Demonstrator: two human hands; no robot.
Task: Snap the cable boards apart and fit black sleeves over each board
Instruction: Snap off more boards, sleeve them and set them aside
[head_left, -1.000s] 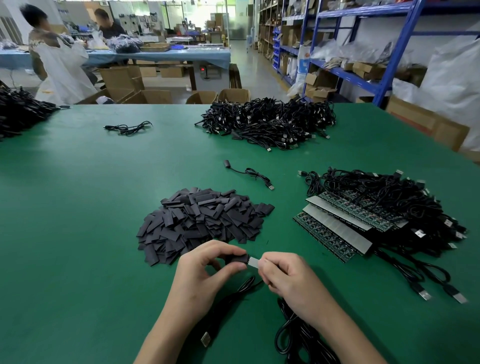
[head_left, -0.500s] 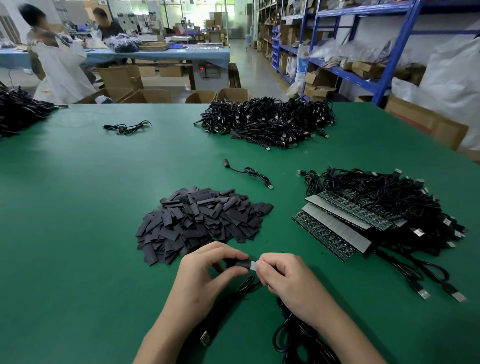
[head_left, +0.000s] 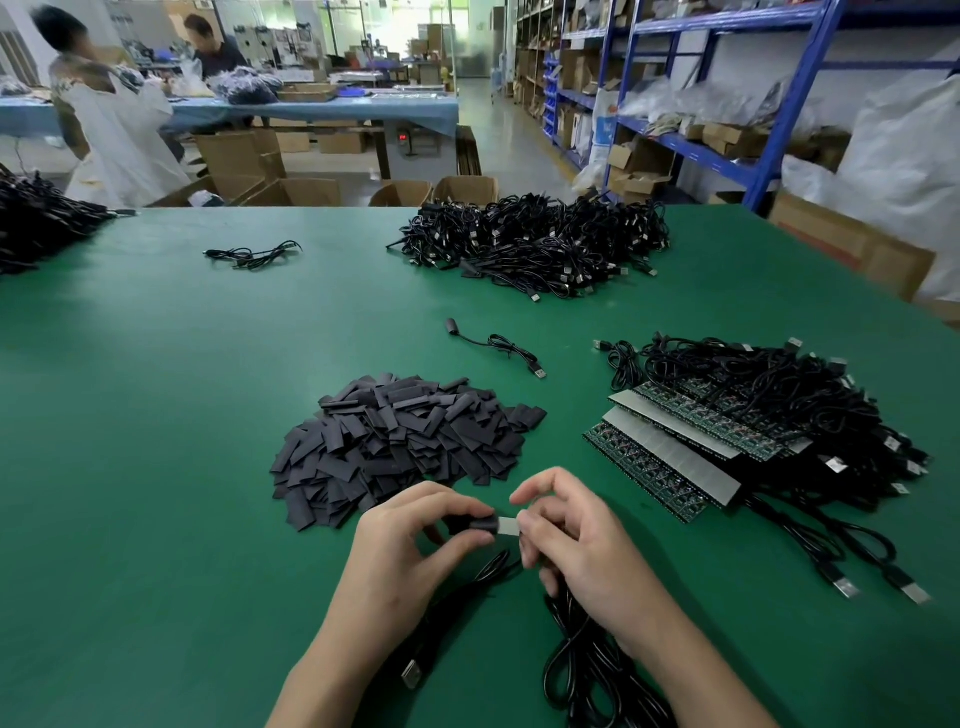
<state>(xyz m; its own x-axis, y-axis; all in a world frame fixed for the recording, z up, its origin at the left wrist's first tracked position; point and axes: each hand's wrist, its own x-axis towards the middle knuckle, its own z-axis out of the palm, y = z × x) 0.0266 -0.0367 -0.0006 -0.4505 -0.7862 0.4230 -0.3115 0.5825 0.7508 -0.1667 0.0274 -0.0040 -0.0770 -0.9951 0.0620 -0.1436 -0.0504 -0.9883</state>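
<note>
The left hand (head_left: 410, 540) pinches a black sleeve (head_left: 475, 522) and the right hand (head_left: 576, 545) pinches the board (head_left: 508, 525), whose pale end shows between the 2 grips — seemingly partly sleeved. Sleeve and board should be held in line as they slide together, with the cable (head_left: 488, 569) below the grips left slack.

The green table (head_left: 156, 415) carries a heap of black sleeves (head_left: 395, 447). Right of the heap lie strips of boards (head_left: 670, 457) amid tangled cables. Just beyond the heap is a single cable (head_left: 493, 345). Farther back sits a big cable pile (head_left: 535, 244) — and far left of the heap, a loose cable (head_left: 254, 254) and another pile (head_left: 41, 228).
</note>
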